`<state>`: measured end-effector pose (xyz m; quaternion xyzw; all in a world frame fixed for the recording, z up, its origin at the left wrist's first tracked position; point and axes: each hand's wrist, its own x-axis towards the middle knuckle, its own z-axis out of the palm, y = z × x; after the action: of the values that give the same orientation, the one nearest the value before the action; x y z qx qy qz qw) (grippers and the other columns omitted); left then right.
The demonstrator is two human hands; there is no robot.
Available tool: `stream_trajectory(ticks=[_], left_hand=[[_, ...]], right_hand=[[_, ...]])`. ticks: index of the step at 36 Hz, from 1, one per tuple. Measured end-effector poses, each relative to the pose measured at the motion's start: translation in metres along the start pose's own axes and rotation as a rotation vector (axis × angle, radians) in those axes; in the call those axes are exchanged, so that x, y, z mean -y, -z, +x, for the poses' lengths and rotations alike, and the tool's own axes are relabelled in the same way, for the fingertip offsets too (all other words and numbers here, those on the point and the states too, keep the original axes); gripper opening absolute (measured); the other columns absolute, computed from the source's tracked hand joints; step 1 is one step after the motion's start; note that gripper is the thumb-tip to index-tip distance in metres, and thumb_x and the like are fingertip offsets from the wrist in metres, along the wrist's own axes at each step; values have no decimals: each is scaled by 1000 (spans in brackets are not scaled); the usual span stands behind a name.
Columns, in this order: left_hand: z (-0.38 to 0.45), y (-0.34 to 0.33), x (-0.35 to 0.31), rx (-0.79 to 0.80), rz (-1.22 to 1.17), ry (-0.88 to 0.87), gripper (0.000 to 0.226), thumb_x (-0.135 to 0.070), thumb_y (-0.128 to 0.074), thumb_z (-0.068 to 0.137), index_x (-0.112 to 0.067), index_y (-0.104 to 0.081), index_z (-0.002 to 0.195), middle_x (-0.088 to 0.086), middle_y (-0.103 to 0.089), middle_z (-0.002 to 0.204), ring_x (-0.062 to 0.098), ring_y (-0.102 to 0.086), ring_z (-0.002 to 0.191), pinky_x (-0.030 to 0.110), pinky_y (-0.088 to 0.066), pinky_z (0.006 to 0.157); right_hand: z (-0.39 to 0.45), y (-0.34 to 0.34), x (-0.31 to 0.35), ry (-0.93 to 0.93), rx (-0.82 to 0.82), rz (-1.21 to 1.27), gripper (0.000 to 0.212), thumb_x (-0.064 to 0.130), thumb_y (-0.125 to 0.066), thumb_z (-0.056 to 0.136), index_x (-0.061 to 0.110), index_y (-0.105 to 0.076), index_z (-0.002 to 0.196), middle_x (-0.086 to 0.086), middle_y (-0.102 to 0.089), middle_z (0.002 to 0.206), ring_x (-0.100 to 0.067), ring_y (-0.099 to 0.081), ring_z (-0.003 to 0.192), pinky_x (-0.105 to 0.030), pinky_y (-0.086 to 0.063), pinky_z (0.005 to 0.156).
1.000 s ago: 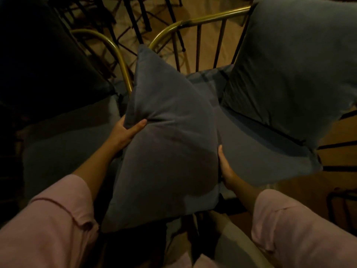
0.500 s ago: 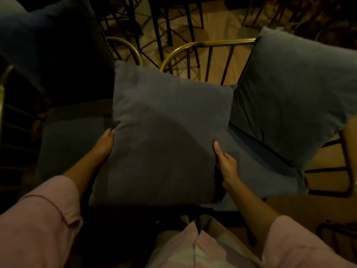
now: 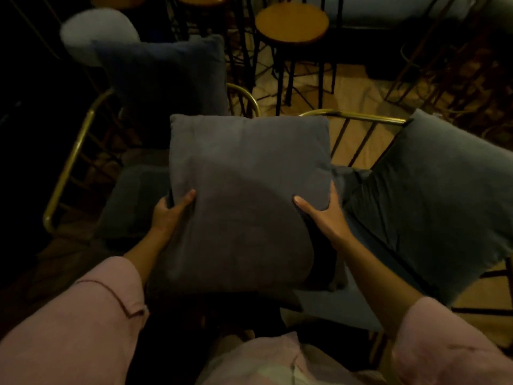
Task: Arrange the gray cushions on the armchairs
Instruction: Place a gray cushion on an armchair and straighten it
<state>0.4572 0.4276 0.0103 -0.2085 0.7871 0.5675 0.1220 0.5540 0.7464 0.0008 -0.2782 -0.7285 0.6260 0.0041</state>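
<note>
I hold a square gray cushion flat in front of me, between two armchairs. My left hand grips its left edge and my right hand grips its right edge, thumbs on top. The right armchair has a brass rail and a gray cushion leaning against its back. The left armchair has a dark cushion propped at its back and a dark seat pad.
Round wooden stools on black legs stand behind the armchairs on a tan floor. A pale rounded object shows at the upper left. Dark metal chair frames crowd the upper right. The room is dim.
The held cushion has been lifted and turned square toward me. Both hands slid to its lower side edges. The view tilted up, showing the stools behind.
</note>
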Motion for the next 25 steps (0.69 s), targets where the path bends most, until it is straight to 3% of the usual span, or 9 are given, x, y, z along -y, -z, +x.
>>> stream_trajectory(ticks=[3,7,10,13,14,18,21,23,25], left_hand=[[14,37,-8,-42,11,-25,63,-35,-77,81,-5,-55,132,12,-62,124,25,-60,104,36,-48,87],[40,95,-19,-65,73,-45,82,-42,-86,68,-7,-53,134,15,-61,132,26,-60,108,39,-50,93],[67,134,-30,-72,117,-86,70,-28,-83,76,-5,-52,136,15,-59,134,21,-56,106,35,-46,90],[102,169,-38,-93,125,-106,76,-32,-84,73,-6,-51,137,16,-58,136,24,-57,110,36,-47,91],[115,179,-41,-103,131,-114,82,-36,-86,70,-6,-50,138,16,-58,137,27,-58,114,37,-47,92],[165,207,-45,-76,193,-161,103,-39,-88,67,-13,-33,151,11,-46,150,30,-49,133,37,-43,101],[193,212,-30,22,249,-207,111,-32,-91,64,-22,-25,153,6,-40,154,22,-44,136,35,-40,106],[205,205,-14,105,315,-206,126,-48,-93,52,-28,-21,154,5,-35,157,21,-38,142,41,-37,113],[214,190,5,180,489,-104,144,-70,-85,45,-34,-2,156,10,-12,165,31,-17,152,52,-25,120]], right_hand=[[9,-37,20,64,85,-52,127,56,-84,64,37,1,157,7,-26,162,-19,-35,143,-31,-35,107],[21,-96,46,121,170,-115,134,59,-86,59,44,6,155,9,-23,163,-20,-34,144,-38,-36,114],[29,-143,62,164,194,-121,130,53,-86,62,38,2,157,11,-18,163,-15,-31,144,-26,-33,110],[37,-189,75,198,174,-96,123,44,-87,67,35,-5,158,13,-26,157,-5,-32,137,-10,-32,101],[41,-203,79,200,169,-97,121,45,-86,67,36,-6,157,13,-28,155,-5,-33,135,-11,-33,102],[61,-256,82,137,138,-225,117,64,-78,65,44,-7,155,-5,-22,160,-25,-29,144,-38,-30,116],[76,-293,73,59,238,-470,110,72,-70,67,52,-2,152,-11,5,164,-40,-9,150,-49,-20,120],[79,-314,63,60,407,-721,112,76,-68,65,57,5,147,-10,26,162,-45,8,149,-55,-14,121],[77,-335,52,45,534,-901,119,76,-69,64,58,16,145,-7,40,156,-51,23,144,-65,-8,117]])
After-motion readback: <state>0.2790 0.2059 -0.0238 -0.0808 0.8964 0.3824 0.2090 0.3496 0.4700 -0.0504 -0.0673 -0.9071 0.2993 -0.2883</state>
